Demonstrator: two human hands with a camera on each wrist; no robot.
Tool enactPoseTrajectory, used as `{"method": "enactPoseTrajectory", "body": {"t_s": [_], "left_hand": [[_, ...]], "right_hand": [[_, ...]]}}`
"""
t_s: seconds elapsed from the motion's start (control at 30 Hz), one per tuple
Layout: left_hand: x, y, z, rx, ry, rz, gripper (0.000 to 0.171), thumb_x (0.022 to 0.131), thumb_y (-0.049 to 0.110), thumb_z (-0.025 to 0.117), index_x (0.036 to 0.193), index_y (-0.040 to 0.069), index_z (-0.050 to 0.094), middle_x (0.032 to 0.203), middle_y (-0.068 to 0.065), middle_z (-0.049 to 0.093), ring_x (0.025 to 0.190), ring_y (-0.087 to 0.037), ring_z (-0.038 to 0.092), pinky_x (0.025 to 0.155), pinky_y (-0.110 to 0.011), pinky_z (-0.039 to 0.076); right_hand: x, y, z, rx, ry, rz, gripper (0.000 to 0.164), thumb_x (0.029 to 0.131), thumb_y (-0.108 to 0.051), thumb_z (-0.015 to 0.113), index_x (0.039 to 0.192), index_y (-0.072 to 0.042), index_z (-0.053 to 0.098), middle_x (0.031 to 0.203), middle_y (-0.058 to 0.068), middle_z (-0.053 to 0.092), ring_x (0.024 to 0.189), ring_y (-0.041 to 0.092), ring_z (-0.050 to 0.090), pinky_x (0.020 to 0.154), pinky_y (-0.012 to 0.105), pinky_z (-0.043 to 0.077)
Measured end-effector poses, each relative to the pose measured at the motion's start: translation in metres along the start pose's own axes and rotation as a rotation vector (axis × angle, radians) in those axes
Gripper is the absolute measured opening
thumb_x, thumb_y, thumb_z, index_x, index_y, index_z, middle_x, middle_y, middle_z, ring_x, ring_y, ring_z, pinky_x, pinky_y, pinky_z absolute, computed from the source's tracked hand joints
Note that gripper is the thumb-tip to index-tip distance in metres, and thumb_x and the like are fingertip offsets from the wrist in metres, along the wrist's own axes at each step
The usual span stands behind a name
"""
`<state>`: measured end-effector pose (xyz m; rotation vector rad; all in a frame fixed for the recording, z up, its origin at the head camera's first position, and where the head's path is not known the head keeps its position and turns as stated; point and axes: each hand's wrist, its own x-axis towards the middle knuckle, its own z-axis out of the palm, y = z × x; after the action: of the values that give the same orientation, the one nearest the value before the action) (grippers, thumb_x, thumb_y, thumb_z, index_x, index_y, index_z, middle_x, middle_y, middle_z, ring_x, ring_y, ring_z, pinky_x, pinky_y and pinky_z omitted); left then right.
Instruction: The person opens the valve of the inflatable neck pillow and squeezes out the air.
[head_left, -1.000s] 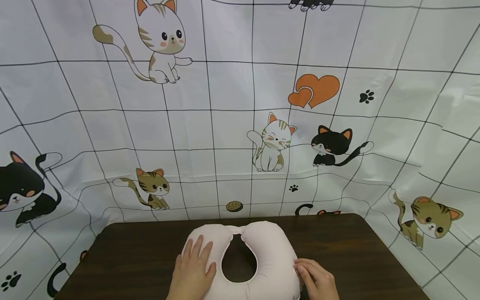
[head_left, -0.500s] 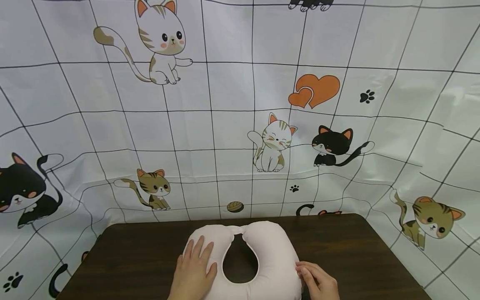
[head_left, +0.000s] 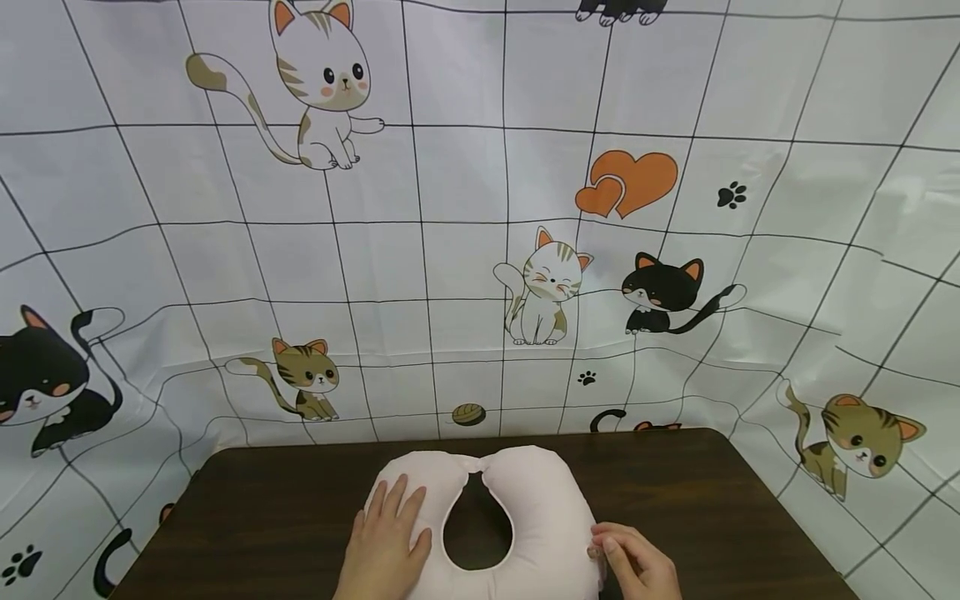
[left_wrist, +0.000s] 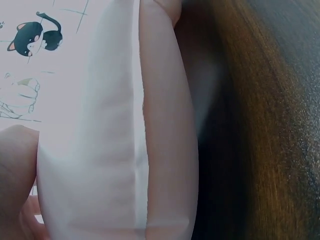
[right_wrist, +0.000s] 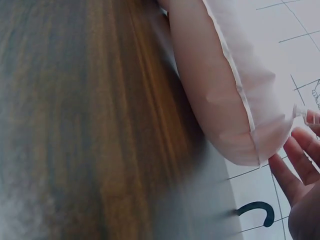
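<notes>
A pale pink inflated neck pillow [head_left: 551, 508] lies on the dark table, its open end facing the far side. My left hand [head_left: 386, 537] rests on its left arm with the fingers straight and spread. At the pillow's right edge, my right hand [head_left: 636, 560] pinches a small clear air valve [right_wrist: 299, 111] between thumb and finger. Other fingers of that hand touch the pillow's side in the right wrist view. A pale seam [left_wrist: 141, 125] runs along the pillow's side in the left wrist view, where only part of the left hand shows.
The dark wood-grain table [head_left: 285, 500] extends to both sides of the pillow. White sheeting [head_left: 450, 183] printed with a black grid, cartoon cats and an orange heart hangs behind the table and along its sides.
The right fingers shift very slightly at the valve. The left hand and the pillow stay in place.
</notes>
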<state>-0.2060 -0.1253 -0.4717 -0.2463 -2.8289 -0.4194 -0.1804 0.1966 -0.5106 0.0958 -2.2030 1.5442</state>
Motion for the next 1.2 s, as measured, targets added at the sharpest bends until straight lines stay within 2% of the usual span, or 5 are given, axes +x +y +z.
{"method": "enactPoseTrajectory", "body": {"t_s": [0.27, 0.47, 0.63, 0.73, 1.2], "left_hand": [[0.001, 0.002, -0.006, -0.026, 0.016, 0.021, 0.048, 0.086, 0.034, 0.064, 0.128, 0.012, 0.058, 0.139, -0.015, 0.046, 0.131, -0.040, 0.034, 0.099, -0.064, 0.029], [0.012, 0.003, -0.014, -0.026, 0.075, 0.093, 0.042, 0.086, 0.031, 0.065, 0.122, 0.010, 0.062, 0.134, -0.014, 0.052, 0.127, -0.038, 0.042, 0.099, -0.060, 0.033], [0.028, 0.002, -0.018, -0.008, 0.131, 0.170, 0.033, 0.084, 0.027, 0.066, 0.113, 0.010, 0.067, 0.123, -0.008, 0.060, 0.118, -0.028, 0.052, 0.090, -0.047, 0.046], [0.040, 0.001, -0.020, -0.010, 0.130, 0.190, 0.032, 0.084, 0.026, 0.066, 0.112, 0.010, 0.068, 0.120, -0.008, 0.061, 0.114, -0.025, 0.055, 0.087, -0.045, 0.049], [0.076, 0.008, -0.030, -0.011, 0.034, 0.236, 0.038, 0.087, 0.025, 0.062, 0.120, 0.006, 0.063, 0.123, -0.010, 0.059, 0.115, -0.031, 0.053, 0.090, -0.050, 0.045]], "right_hand": [[0.017, -0.014, 0.003, -0.099, -0.034, -0.002, 0.006, 0.089, -0.018, 0.066, 0.092, -0.017, 0.071, 0.103, -0.005, 0.067, 0.093, 0.007, 0.061, 0.072, 0.021, 0.052], [0.041, -0.027, 0.008, -0.128, -0.177, -0.049, 0.011, 0.089, -0.008, 0.065, 0.092, -0.018, 0.069, 0.114, 0.001, 0.063, 0.101, 0.018, 0.058, 0.056, 0.025, 0.053], [0.063, -0.037, 0.017, -0.349, -0.225, -0.116, 0.012, 0.088, -0.010, 0.065, 0.097, -0.018, 0.068, 0.118, -0.001, 0.061, 0.107, 0.022, 0.056, 0.076, 0.037, 0.052], [0.078, -0.041, 0.026, -0.440, -0.236, -0.146, 0.015, 0.087, -0.014, 0.066, 0.101, -0.017, 0.069, 0.115, -0.003, 0.062, 0.109, 0.022, 0.056, 0.089, 0.043, 0.045], [0.127, -0.035, 0.067, -0.630, -0.377, -0.210, 0.032, 0.088, -0.025, 0.063, 0.117, -0.010, 0.064, 0.118, 0.007, 0.062, 0.112, 0.030, 0.056, 0.089, 0.049, 0.045]]}}
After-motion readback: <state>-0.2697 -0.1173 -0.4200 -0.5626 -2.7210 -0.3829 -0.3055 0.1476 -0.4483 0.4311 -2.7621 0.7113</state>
